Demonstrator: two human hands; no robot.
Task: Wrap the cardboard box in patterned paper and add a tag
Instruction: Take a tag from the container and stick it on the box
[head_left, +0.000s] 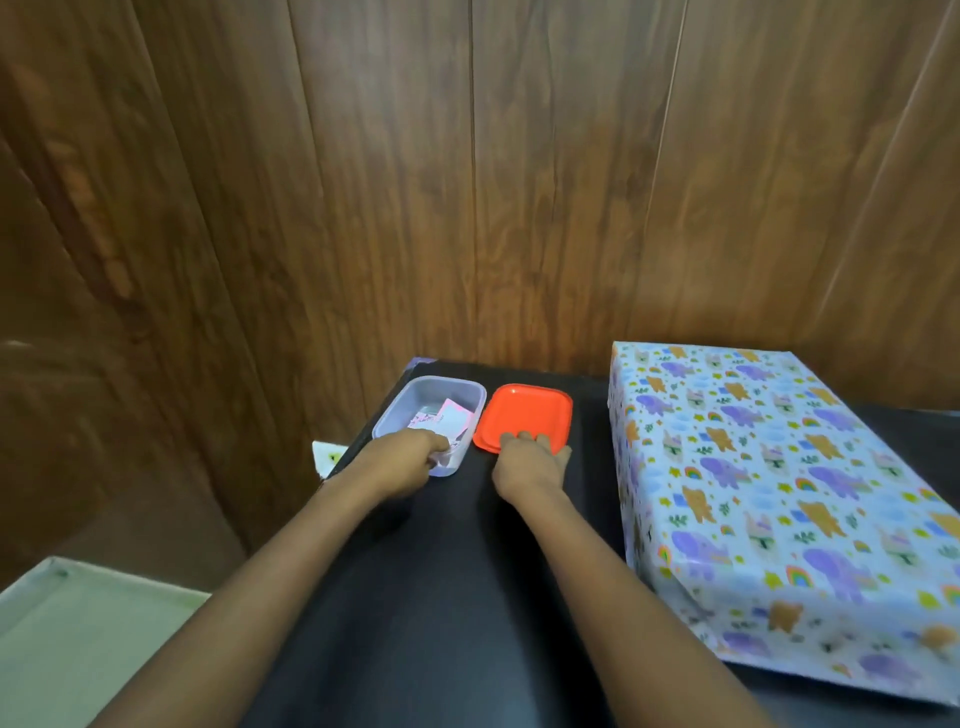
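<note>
table: black top, far edge against the wall.
tub: clear, open, at the far left corner.
lid: orange, lying flat just right of the tub, apart from the box.
box: gift-wrapped in an animal print, flat on the right side, one end by the wall.

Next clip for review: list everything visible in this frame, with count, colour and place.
wrapped box: one, pale blue paper with purple and orange animals, right side of the table
container: one, clear plastic, open, far left of the table
paper tags: several, pink and white, inside the container
lid: one, orange, on the table just right of the container
table: one, black
wall: brown wood panels, behind the table
flat surface: one, pale green, lower left, beside the table
left hand: reaches into the container, fingers among the tags
right hand: rests flat on the lid's near edge
</note>
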